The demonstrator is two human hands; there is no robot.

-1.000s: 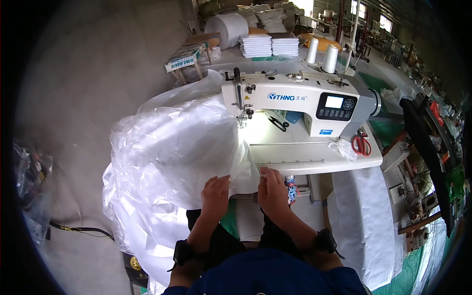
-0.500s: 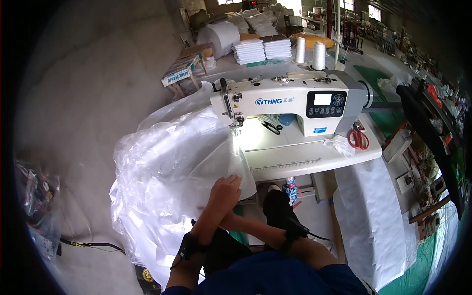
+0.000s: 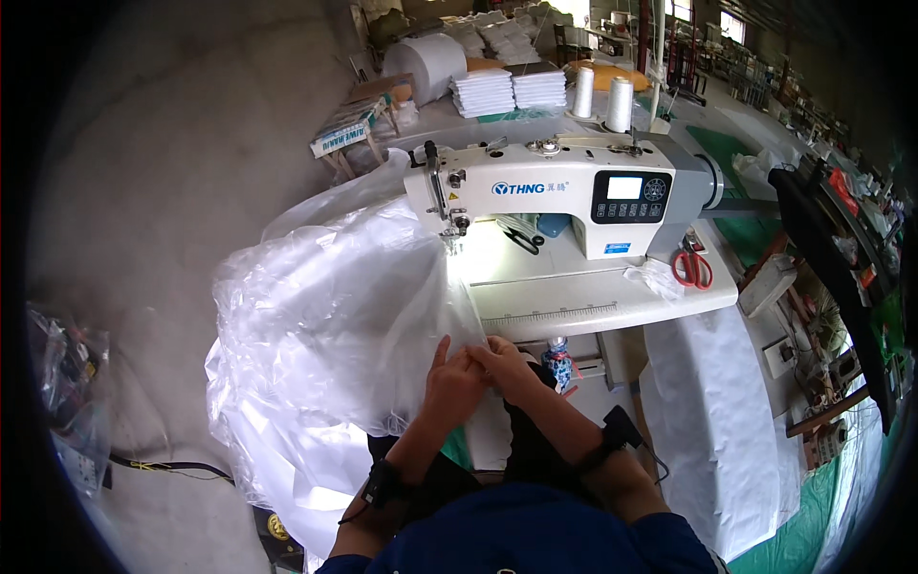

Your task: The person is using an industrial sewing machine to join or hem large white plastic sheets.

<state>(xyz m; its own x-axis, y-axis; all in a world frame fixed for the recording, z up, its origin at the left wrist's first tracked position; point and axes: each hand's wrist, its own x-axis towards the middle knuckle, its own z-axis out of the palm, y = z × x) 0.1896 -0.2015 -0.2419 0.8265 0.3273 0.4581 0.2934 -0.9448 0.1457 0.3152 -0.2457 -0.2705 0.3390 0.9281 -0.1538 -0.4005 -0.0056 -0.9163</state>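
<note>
A large heap of thin white plastic sheeting [image 3: 316, 316] hangs over the left end of a white sewing machine [image 3: 535, 191]. Its far edge runs under the lit needle area. At the near right edge of the sheeting, my two hands meet. My right hand [image 3: 509, 371] pinches that edge between thumb and fingers. Beside it, my left hand [image 3: 451, 392] is closed on the same edge, with one finger pointing up; its fingertips are partly hidden. Black-handled scissors [image 3: 524, 241] lie under the machine's arm. Red-handled scissors [image 3: 692, 270] lie at the right end of the bed.
Two white thread cones [image 3: 620, 105] stand behind the machine. Farther back are folded white stacks [image 3: 483, 93] and a large white roll [image 3: 424, 72]. White material [image 3: 712, 421] hangs at the right, near a cluttered rack [image 3: 832, 258]. A cable [image 3: 172, 467] crosses the floor at left.
My right hand has come out from beneath my left wrist and moved up and right to the sheeting's edge. My left hand has drawn slightly nearer to me. My crossed forearms are now apart.
</note>
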